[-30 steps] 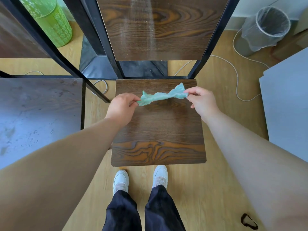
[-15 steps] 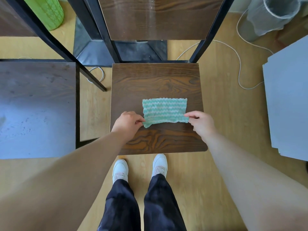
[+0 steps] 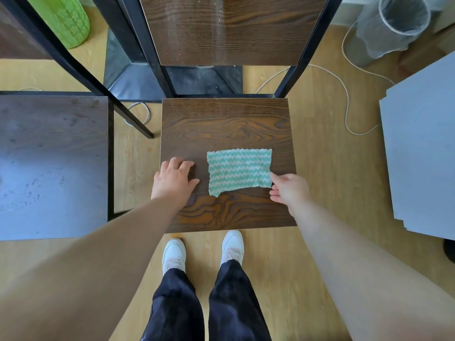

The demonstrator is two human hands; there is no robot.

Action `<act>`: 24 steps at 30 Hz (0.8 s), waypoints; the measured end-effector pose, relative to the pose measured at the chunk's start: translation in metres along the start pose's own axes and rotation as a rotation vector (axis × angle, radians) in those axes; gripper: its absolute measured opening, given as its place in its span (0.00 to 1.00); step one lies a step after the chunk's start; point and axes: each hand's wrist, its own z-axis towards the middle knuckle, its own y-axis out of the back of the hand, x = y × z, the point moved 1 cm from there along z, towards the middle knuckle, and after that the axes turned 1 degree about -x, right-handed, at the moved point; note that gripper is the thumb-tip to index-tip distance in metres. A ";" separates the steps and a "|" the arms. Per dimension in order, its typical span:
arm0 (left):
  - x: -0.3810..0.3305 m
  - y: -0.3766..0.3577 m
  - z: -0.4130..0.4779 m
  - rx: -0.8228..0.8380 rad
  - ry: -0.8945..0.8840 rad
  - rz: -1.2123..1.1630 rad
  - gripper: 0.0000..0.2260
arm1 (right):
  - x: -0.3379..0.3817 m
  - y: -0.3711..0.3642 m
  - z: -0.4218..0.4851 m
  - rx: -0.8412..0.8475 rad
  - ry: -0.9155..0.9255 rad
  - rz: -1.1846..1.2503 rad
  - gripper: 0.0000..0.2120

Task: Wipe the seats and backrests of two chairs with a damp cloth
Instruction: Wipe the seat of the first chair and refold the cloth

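A green and white striped cloth [image 3: 238, 171] lies spread flat on the dark wooden seat [image 3: 226, 126] of the chair in front of me. Its wooden backrest [image 3: 229, 30] rises at the top between black metal posts. My left hand [image 3: 173, 179] rests flat on the seat's left edge, a little left of the cloth and apart from it. At the cloth's near right corner my right hand [image 3: 290, 190] has relaxed fingers, with a fingertip touching the cloth's edge. A second chair's dusty dark seat [image 3: 51, 166] is on the left.
A grey board or table top [image 3: 423, 148] stands at the right. A lined wastebasket [image 3: 394, 23] and a white cable [image 3: 344, 102] are on the floor at back right. A green cylinder [image 3: 64, 20] is at back left. My feet in white shoes [image 3: 204, 249] stand before the seat.
Both hands have let go of the cloth, which they had stretched in the air and laid flat on the seat. My left hand moved left onto the bare wood.
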 end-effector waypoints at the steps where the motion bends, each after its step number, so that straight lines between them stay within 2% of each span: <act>1: 0.002 -0.001 0.000 0.004 0.001 0.004 0.24 | 0.001 -0.002 0.001 -0.009 0.005 -0.031 0.15; 8: 0.015 -0.006 0.003 0.028 0.046 0.016 0.28 | 0.009 -0.017 0.000 -0.064 0.082 -0.265 0.17; 11: 0.019 -0.006 0.002 0.031 0.049 0.018 0.29 | 0.012 -0.023 -0.004 -0.055 0.114 -0.337 0.10; 14: 0.023 -0.007 -0.001 0.035 0.048 0.013 0.29 | 0.014 -0.026 -0.009 -0.104 0.145 -0.313 0.05; 18: 0.028 -0.006 -0.005 0.045 0.045 0.006 0.29 | 0.017 -0.024 -0.015 -0.145 0.184 -0.152 0.03; 24: 0.032 -0.003 -0.008 0.058 0.044 0.008 0.29 | 0.031 -0.032 -0.031 -0.096 0.336 -0.100 0.17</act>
